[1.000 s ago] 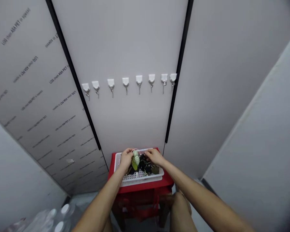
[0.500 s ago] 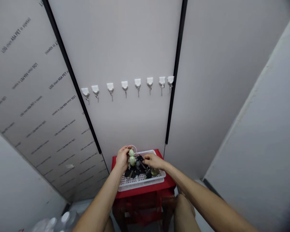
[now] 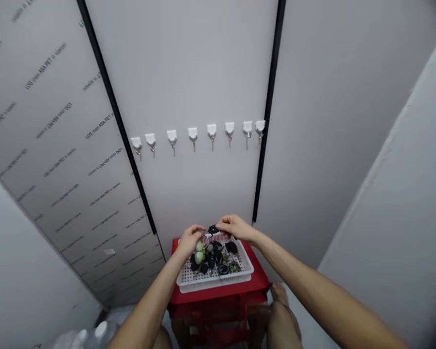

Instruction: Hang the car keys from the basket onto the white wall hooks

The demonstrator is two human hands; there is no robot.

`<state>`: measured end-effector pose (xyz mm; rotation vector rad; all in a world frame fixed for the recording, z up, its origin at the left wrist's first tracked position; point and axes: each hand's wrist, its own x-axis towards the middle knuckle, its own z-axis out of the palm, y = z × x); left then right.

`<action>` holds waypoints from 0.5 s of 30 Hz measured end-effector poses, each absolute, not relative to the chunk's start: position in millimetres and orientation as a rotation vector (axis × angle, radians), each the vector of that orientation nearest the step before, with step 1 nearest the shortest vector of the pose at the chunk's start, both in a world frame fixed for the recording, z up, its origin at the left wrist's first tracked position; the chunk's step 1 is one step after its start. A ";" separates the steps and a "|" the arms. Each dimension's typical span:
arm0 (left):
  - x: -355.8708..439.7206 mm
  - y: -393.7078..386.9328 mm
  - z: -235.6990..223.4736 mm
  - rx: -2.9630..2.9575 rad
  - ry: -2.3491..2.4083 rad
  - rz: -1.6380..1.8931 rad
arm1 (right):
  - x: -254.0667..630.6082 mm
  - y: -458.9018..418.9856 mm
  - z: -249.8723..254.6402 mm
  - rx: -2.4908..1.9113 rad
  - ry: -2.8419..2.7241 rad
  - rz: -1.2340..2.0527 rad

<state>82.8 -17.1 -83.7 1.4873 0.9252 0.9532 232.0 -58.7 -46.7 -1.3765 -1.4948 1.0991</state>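
Observation:
A white plastic basket (image 3: pixel 215 281) holds a jumble of black-headed keys (image 3: pixel 218 254), metal rings and small charms. My left hand (image 3: pixel 191 241) is over its far left side, fingers pinched at the thin pinkish loop of a green keychain (image 3: pixel 199 256). The keychain's rounded pale green pieces hang low among the keys; whether they rest on them I cannot tell. Above the basket's far rim, my right hand (image 3: pixel 236 228) pinches a black key (image 3: pixel 213 230), its fingertips close to those of my left hand. The held key's details are too small to make out.
The basket stands on a red-covered stool (image 3: pixel 218 298) against a pale panel. Across that panel runs a row of several white hooks (image 3: pixel 211 131), between two black strips (image 3: pixel 272 82). Capped clear bottles (image 3: pixel 101 330) stand on the floor at lower left. My leg (image 3: pixel 285 320) is beside the stool.
My right hand has come up out of the basket with a black key. My left hand has lowered the green keychain toward the pile. The view has shifted a little.

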 end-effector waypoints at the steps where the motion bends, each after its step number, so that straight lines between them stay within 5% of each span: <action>1: 83.3 -20.2 -80.8 1.626 0.899 0.970 | 228.4 -57.9 -40.2 -1.383 -1.555 1.086; 7: 81.3 -35.1 -58.4 1.878 0.711 1.123 | 203.4 -52.4 7.3 -1.488 -1.709 0.995; 15: 65.7 -32.4 -23.6 1.621 0.772 1.239 | 186.3 -46.5 39.8 -0.956 -1.360 1.127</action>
